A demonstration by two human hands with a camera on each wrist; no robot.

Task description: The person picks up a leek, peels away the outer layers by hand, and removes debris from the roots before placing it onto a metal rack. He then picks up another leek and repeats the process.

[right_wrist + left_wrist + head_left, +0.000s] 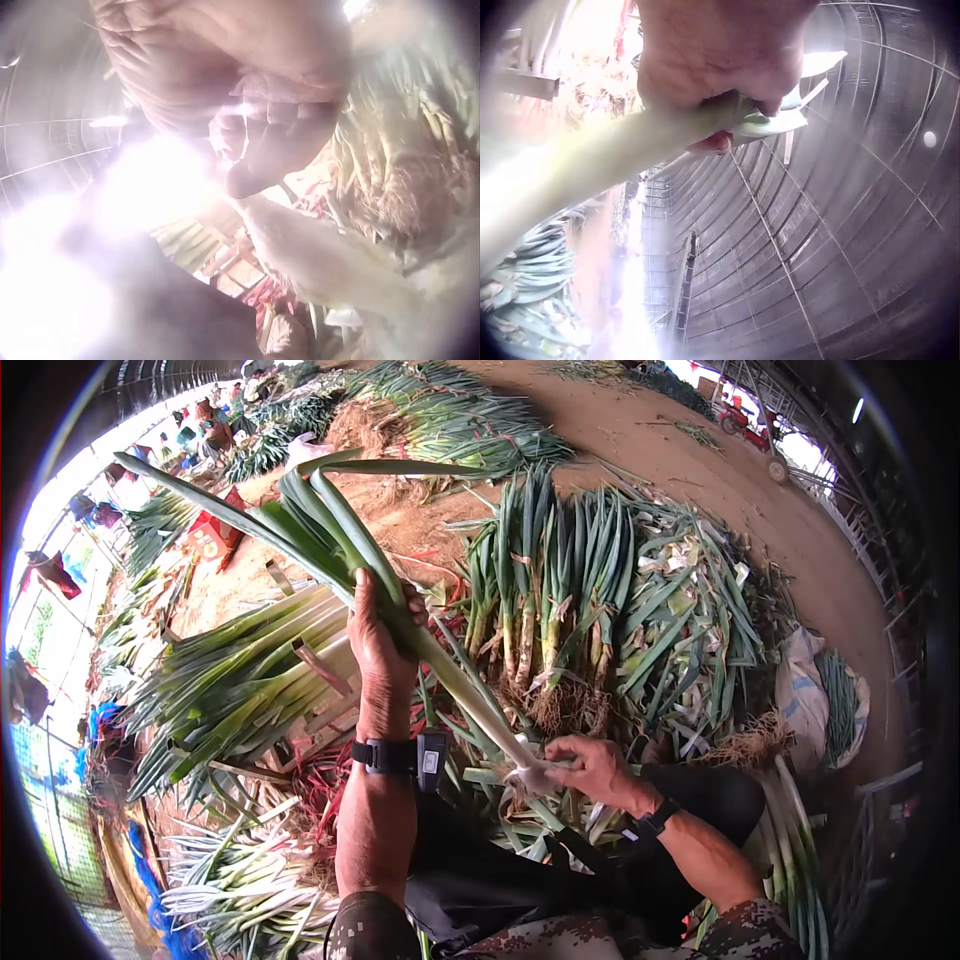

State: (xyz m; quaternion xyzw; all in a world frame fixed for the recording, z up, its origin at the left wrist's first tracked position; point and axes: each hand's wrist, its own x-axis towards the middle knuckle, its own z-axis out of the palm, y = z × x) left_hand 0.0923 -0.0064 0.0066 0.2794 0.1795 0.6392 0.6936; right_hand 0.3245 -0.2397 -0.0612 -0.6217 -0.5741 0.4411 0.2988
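In the head view a long leek [455,680] slants from upper left down to its white root end. My left hand [383,645] grips it at the green part, just below the spread leaves; the left wrist view shows the hand [724,56] curled over the stalk [607,154]. At the root end, my right hand [600,770] has its fingers bent, thumb and forefinger close together by the root end. In the right wrist view the curled fingers of that hand [232,82] are beside the pale stalk [322,251]; glare hides whether they pinch anything.
Leeks [260,670] lie stacked on a wooden frame at left. Bundled leeks [550,575] with roots stand ahead, beside loose leaves [690,610]. Thinner white-stemmed onions [250,880] lie at lower left, more leeks [790,850] at lower right, and a white sack [800,690] at right.
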